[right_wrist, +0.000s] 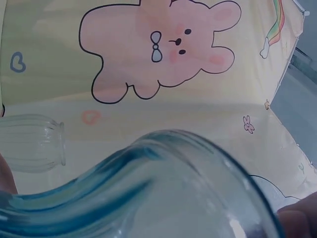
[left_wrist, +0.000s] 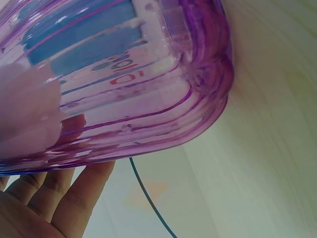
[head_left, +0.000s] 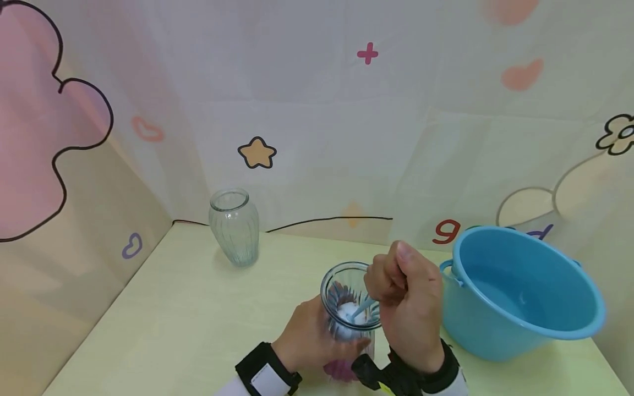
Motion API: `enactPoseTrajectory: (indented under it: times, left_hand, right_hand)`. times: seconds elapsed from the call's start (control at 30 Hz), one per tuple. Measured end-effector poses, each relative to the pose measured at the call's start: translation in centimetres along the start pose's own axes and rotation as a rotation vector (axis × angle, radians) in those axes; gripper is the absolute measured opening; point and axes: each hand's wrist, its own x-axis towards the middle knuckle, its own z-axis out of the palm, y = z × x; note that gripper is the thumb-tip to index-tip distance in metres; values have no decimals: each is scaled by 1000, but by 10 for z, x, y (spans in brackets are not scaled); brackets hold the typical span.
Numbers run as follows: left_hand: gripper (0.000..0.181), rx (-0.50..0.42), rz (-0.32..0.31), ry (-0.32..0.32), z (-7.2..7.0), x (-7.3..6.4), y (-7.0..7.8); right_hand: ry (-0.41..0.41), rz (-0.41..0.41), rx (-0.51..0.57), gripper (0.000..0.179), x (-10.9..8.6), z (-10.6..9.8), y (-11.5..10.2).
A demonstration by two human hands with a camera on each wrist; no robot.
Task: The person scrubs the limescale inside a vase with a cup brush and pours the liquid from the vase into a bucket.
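My left hand (head_left: 314, 336) holds a clear ribbed glass vase (head_left: 342, 333), thumb across its front and fingers behind. The vase is tinted purple toward its base, which shows large in the left wrist view, with fingers (left_wrist: 81, 198) along one side. My right hand (head_left: 408, 302) is curled above the rim and grips the thin blue handle of a brush (head_left: 365, 306). The brush's white, sponge-like head sits inside the vase. Blue-tinted glass (right_wrist: 188, 183) fills the lower right wrist view, part of the right hand (right_wrist: 299, 220) at its edge.
A second clear ribbed vase (head_left: 234, 231) stands upright at the back left of the pale table (head_left: 163, 324). On the right is a large light blue bucket (head_left: 485, 324) with a side handle. Patterned cloth (head_left: 307, 110) hangs behind and at the sides.
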Motion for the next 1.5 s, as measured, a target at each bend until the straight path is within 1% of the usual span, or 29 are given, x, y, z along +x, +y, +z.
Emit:
enactPoseTrajectory:
  times: [0.17,0.3,0.43,0.7,0.8,1.0,1.07,1.27,1.5]
  left_hand:
    - [79,25,6,11,0,-1,0]
    - [78,25,17,17,-1,-1,1]
    - [77,20,16,18,-2,0,2]
    - [82,19,-29,5,-1,1,2]
    - [81,21,-18,16,0,0,1]
    - [75,37,44,46,1,-2,-1]
    - [74,31,45,48,1,-2,-2]
    - [73,10,9,30,2,-2,-3]
    - [71,5,32,28,2,-1,-3]
  right_hand:
    - [36,-68,54,42,-3,-1,-8]
    - [34,-154,83,41,-4,1,-7]
    - [28,-200,91,40,-3,4,-3]
    - [32,-219,94,40,-2,2,2]
    - [29,-219,82,40,-3,2,3]
    - [19,-225,48,41,-4,3,5]
    - [9,-228,31,41,-4,4,6]
    - [-37,-206,0,41,-8,3,6]
    - [-73,-206,9,39,-8,5,5]
